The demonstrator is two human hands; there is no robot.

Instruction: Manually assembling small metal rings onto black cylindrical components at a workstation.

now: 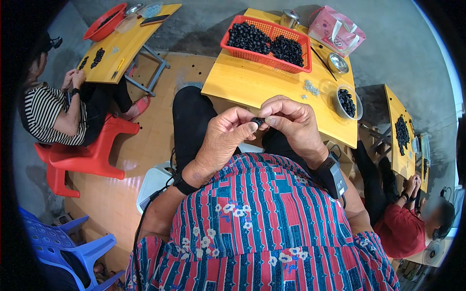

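Note:
Close in front of my body, both hands meet over my lap, just short of the yellow table (233, 82). A small black ring-shaped part (258, 121) is pinched between the thumb and fingers of my left hand (223, 138). My right hand (296, 127) also pinches at its right side, and any tiny piece there is hidden by the fingertips. On the table, a red plastic basket (262, 57) holds many similar black parts. More fill a clear round tub (360, 105) at the right edge. Small clear pieces (311, 88) lie loose between them.
A metal bowl (338, 63), a thin black stick (324, 63), a metal canister (290, 19) and a pink bag (335, 30) stand farther back. People work at tables left and right. A red stool (92, 155) and blue chair (63, 247) are left.

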